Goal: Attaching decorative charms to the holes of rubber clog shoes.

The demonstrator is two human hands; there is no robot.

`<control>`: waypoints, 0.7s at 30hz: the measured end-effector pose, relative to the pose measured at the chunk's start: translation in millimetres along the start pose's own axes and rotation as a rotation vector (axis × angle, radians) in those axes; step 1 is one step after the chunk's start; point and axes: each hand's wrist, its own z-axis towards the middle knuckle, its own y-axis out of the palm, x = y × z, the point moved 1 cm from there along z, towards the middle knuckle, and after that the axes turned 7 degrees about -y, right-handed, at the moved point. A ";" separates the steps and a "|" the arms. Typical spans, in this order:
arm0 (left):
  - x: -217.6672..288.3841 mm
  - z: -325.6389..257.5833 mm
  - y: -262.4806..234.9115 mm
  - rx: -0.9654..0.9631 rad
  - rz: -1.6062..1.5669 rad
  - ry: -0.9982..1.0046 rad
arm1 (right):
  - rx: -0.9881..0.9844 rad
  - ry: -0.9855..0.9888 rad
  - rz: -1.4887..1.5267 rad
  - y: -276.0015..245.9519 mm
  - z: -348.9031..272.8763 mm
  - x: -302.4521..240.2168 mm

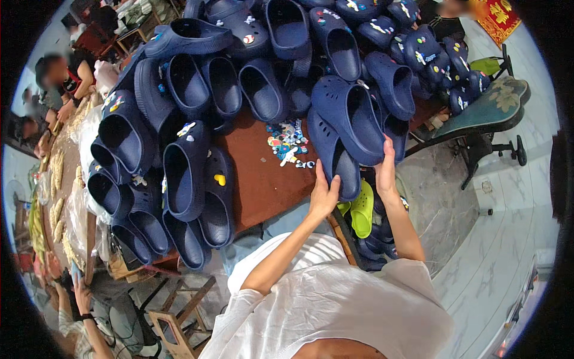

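Note:
Two plain navy clogs with holes in their toes are in my hands at the right of the table. My right hand (385, 166) is closed on the heel of the upper clog (339, 106). The lower clog (345, 175) lies partly beneath it, and my left hand (324, 194) grips its heel end. Left of these clogs, a small pile of colourful shoe charms (289, 143) lies on the brown tabletop (257, 185). Many navy clogs surround that spot, some with charms fitted, such as the clog with a yellow charm (218, 197).
Lime green clogs (362, 209) and more navy ones sit below the table edge, near my right forearm. A patterned chair (490, 105) stands at right, a wooden stool (178, 326) at lower left. Other people work at a table (84, 209) on the left.

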 end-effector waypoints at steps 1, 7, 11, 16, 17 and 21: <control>0.3 -0.4 -2.7 -0.033 0.033 -0.043 | 0.028 0.020 -0.034 -8.3 1.4 8.3; 19.4 -6.8 -29.4 -0.151 0.249 -0.103 | 0.290 -0.184 -0.056 -40.8 19.6 28.8; 57.9 -21.7 -46.3 0.058 0.322 0.159 | 0.363 -0.449 -0.456 -92.8 59.2 65.8; 109.6 -6.3 -44.6 0.232 0.382 0.672 | 0.457 -0.100 -0.078 -80.4 102.6 39.2; 114.9 -3.1 -41.8 0.170 0.318 0.684 | 0.451 -0.103 -0.073 -77.3 111.8 32.2; 126.3 7.7 -30.6 0.113 0.357 0.813 | 0.370 0.073 0.009 -65.5 133.1 4.4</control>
